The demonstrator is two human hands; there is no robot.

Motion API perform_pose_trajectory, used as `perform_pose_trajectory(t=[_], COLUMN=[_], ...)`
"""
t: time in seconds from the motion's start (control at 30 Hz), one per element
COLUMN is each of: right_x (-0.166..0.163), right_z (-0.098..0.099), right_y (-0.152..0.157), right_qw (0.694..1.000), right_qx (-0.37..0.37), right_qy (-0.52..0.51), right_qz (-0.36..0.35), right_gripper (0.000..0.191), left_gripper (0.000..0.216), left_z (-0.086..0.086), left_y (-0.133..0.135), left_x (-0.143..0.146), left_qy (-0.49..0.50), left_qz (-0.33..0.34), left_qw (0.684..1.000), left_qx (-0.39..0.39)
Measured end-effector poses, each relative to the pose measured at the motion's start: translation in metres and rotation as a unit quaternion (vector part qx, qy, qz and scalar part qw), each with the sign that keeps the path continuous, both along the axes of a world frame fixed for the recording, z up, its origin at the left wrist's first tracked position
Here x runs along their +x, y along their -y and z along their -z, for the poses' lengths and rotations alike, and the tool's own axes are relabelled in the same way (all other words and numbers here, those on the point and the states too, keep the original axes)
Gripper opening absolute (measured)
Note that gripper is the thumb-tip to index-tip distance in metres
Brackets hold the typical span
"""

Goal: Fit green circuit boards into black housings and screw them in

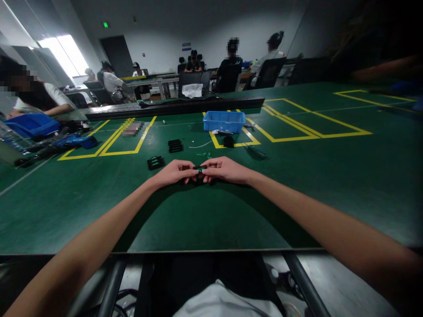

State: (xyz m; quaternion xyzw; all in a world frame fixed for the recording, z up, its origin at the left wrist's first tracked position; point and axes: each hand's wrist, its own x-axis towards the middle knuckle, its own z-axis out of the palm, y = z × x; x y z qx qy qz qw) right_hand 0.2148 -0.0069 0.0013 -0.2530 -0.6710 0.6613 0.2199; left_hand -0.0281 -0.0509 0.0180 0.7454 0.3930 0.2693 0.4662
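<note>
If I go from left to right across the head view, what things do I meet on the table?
Dark blue bin → black-and-green piece → ridged black piece → small dark piece, pinched between left hand and right hand → lighter blue tray.

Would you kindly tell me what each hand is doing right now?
Left hand: closed, holding one end of a small dark piece.
Right hand: closed, holding the other end of the same piece.
</note>
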Motion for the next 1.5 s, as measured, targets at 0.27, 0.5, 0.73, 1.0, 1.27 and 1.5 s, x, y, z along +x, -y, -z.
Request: perform_pose_trajectory(t=[0.27,0.5,0.73,1.0,1.27,1.5], right_x=[-0.0002,0.0004,-0.0006,-0.0002,0.0004,0.0004], right_z=[0.0,-0.0008,-0.0011,-0.0034,-0.0072,-0.0074], right_y=[0.0003,0.0006,0.0008,0.0024,0.0042,0.0047], right_qw=[1.0,1.0,1.0,1.0,0.999,0.999], right_qx=[-0.008,-0.002,0.009,0.021,0.031,0.028], right_qy=[-0.003,0.003,0.009,0.012,0.012,0.014], right_qz=[0.005,0.005,0.001,-0.006,-0.012,-0.005], right_gripper=[0.048,0.045,0.045,0.045,0.041,0.042], left_gripper=[0.035,0.036,0.036,0.036,0.037,0.038], left_z=[0.0008,0.0002,0.0012,0.0039,0.0028,0.0012], left_y=[0.0,-0.0001,0.0002,-0.0008,-0.0002,0.0011], left_x=[0.0016,0.0022,0.0023,0.0008,0.0008,0.0011], left_qy=[0.005,0.002,0.002,-0.003,-0.002,-0.007], left_qz=[-0.008,-0.012,-0.014,-0.021,-0.01,-0.002], left_qw=[1.0,1.0,1.0,1.0,1.0,1.0], left_qx=[0.003,0.005,-0.001,-0.008,-0.005,0.001])
